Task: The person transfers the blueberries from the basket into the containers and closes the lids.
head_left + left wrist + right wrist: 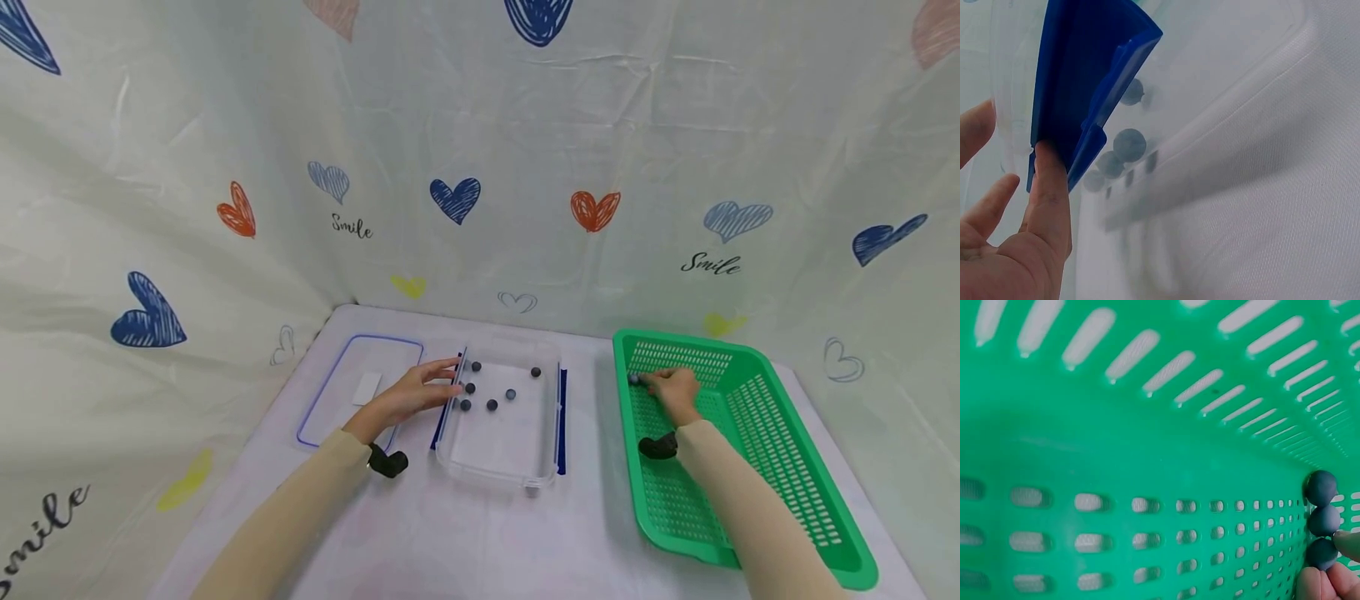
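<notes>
A clear plastic box [495,477] with blue side flaps [562,421] stands mid-table, several small dark round balls [492,405] inside. My left hand [408,395] is at its left wall, fingers extended; in the left wrist view a fingertip touches the blue flap [1094,94]. Inside the green basket [637,492], against its left wall, my right hand [675,395] pinches a dark ball [1321,553] between thumb and fingers. Two more balls [1324,521] line up beside it in the right wrist view. Most of the right hand lies outside that view.
A clear lid with a blue rim [330,382] lies left of the box, a white rectangle [367,388] on it. Bare white tablecloth [592,517] shows between box and basket. A white curtain printed with hearts [495,117] hangs behind the table.
</notes>
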Available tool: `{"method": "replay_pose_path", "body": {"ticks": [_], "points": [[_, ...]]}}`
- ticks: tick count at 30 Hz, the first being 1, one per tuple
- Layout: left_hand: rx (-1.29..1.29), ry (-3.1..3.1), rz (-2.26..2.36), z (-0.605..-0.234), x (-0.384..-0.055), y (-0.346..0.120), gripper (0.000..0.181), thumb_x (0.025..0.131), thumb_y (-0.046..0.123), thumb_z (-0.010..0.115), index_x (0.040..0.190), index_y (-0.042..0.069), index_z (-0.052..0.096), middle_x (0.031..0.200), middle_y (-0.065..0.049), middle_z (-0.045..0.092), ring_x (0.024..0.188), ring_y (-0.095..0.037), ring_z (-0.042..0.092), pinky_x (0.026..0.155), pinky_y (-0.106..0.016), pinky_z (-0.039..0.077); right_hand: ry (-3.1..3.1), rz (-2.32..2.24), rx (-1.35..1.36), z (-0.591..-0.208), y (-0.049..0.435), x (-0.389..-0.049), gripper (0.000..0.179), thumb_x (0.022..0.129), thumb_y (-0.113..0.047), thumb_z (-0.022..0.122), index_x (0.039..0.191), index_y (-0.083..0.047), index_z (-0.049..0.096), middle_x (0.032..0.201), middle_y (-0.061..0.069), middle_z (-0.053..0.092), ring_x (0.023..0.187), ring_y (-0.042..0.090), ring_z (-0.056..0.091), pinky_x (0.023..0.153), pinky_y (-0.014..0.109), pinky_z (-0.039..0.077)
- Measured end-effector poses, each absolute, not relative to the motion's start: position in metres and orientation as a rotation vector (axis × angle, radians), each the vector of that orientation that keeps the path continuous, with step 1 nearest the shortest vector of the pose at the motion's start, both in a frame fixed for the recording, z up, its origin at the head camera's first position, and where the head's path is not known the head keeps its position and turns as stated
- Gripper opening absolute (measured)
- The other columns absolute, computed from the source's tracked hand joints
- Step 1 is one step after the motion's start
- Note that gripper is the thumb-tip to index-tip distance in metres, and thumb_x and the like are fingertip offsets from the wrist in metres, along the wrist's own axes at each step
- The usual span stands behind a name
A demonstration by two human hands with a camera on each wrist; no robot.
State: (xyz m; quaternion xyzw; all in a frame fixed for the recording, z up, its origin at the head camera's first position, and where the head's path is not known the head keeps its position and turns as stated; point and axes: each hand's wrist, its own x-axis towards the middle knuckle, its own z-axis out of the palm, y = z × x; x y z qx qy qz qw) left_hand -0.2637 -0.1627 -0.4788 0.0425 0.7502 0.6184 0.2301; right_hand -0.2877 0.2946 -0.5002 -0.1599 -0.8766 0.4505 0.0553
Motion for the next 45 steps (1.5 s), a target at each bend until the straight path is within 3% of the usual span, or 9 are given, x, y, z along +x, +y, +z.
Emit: {"method": "replay_pose_path", "body": {"ticks": [7,15,22,31,35,40,45], "points": [[0.142,2.062,1.707,-0.479,-0.263,-0.164,0.07,0.092,0.023,0.075,0.153,0.016,0.04,0.152,-0.02,0.037,0.123,-0.028,0.056,0.105,-0.042,0.046,-2.633,1.386,-0.478,-0.503,0.295,-0.287,0.023,0.093,-0.009,0.069,0.098,0.013,0.072,0.072,0.019,0.069,0.075,0.034,0.065,0.056,0.028,0.044],[0.18,2.023,1.735,-0.478,-0.263,-0.164,0.071,0.094,0.021,0.073,0.155,0.016,0.038,0.153,-0.021,0.033,0.124,-0.029,0.055,0.105,-0.042,0.046,-2.625,1.377,-0.47,-0.499,0.3,-0.283,0.025,0.093,-0.006,0.068,0.104,0.015,0.07,0.074,0.017,0.071,0.068,0.026,0.067,0.071,0.044,0.058],[0.162,2.025,1.73,-0.477,-0.263,-0.164,0.072,0.093,0.022,0.074,0.155,0.016,0.038,0.153,-0.021,0.034,0.124,-0.028,0.056,0.106,-0.042,0.046,-2.608,1.396,-0.461,-0.493,0.307,-0.278,0.026,0.094,-0.005,0.067,0.108,0.017,0.068,0.082,0.023,0.071,0.068,0.024,0.07,0.066,0.036,0.059],[0.146,2.03,1.73,-0.476,-0.261,-0.164,0.071,0.093,0.022,0.074,0.155,0.016,0.038,0.153,-0.02,0.035,0.125,-0.029,0.055,0.106,-0.042,0.045,-2.629,1.389,-0.43,-0.489,0.316,-0.273,0.027,0.095,-0.006,0.066,0.11,0.017,0.067,0.095,0.028,0.069,0.078,0.032,0.071,0.076,0.046,0.059],[0.139,2.032,1.728,-0.477,-0.261,-0.164,0.071,0.093,0.022,0.074,0.154,0.016,0.039,0.153,-0.02,0.035,0.125,-0.028,0.055,0.106,-0.042,0.046,-2.646,1.388,-0.454,-0.482,0.318,-0.27,0.027,0.096,-0.007,0.065,0.11,0.015,0.067,0.09,0.024,0.071,0.083,0.035,0.07,0.084,0.053,0.056],[0.147,2.023,1.735,-0.477,-0.261,-0.164,0.071,0.093,0.021,0.074,0.154,0.016,0.039,0.153,-0.02,0.035,0.124,-0.029,0.056,0.106,-0.042,0.045,-2.65,1.379,-0.506,-0.473,0.319,-0.268,0.029,0.096,-0.01,0.065,0.111,0.014,0.067,0.076,0.013,0.072,0.074,0.026,0.07,0.089,0.057,0.052],[0.147,2.025,1.735,-0.477,-0.261,-0.164,0.07,0.093,0.02,0.074,0.154,0.017,0.039,0.152,-0.02,0.035,0.124,-0.028,0.056,0.106,-0.042,0.045,-2.675,1.387,-0.471,-0.465,0.32,-0.267,0.032,0.097,-0.012,0.064,0.115,0.015,0.064,0.082,0.017,0.072,0.062,0.007,0.065,0.093,0.059,0.049]]}}
